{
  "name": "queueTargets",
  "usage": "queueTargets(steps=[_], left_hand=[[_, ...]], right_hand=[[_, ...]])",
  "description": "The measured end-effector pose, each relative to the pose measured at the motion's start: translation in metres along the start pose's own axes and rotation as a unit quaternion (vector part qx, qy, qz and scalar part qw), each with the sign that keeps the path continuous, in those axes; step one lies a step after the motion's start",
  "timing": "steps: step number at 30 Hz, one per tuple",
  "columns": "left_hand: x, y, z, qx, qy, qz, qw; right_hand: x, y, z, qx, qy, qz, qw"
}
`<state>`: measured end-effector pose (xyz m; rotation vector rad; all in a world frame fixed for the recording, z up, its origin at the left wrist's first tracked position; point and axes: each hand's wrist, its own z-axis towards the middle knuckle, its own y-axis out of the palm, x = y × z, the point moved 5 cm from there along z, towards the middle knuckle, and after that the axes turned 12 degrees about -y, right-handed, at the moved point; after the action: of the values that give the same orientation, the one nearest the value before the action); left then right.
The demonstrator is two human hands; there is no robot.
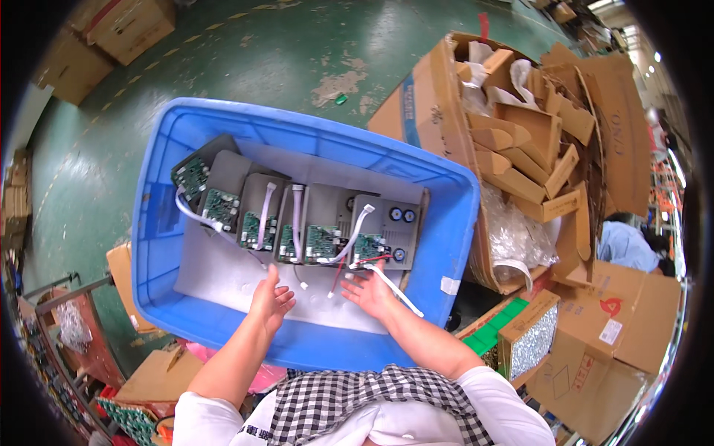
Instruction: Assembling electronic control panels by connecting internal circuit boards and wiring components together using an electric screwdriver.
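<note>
Inside a large blue plastic bin (454,245), a row of several grey metal-cased units lies on a white foam sheet (212,271). Each has a green circuit board (321,244) at its near end, and white ribbon cables (297,215) lie across them. My left hand (272,302) hovers over the foam, fingers spread, holding nothing. Opposite it, my right hand (369,293) is also spread, just below the rightmost unit (394,236). Thin red wires (342,271) and a loose white cable (398,288) run close to its fingers; whether they touch is unclear.
At the right stands a tall open carton (428,104) full of cardboard pieces and clear plastic wrap (513,230). A closed carton (610,320) and a person in blue (628,245) are farther right. More boxes (111,37) are at the far left; a metal rack (67,297) is at the left.
</note>
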<state>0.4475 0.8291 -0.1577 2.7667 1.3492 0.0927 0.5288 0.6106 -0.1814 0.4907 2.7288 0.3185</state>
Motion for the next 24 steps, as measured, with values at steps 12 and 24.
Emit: queueTargets(steps=[12, 24], left_hand=[[0.155, -0.064, 0.013, 0.313, 0.217, -0.042, 0.924], [0.222, -0.083, 0.056, -0.068, 0.369, -0.230, 0.898]], right_hand=[[0.047, 0.017, 0.015, -0.130, 0.078, -0.112, 0.982], [0.055, 0.032, 0.048, -0.107, 0.111, -0.026, 0.988]])
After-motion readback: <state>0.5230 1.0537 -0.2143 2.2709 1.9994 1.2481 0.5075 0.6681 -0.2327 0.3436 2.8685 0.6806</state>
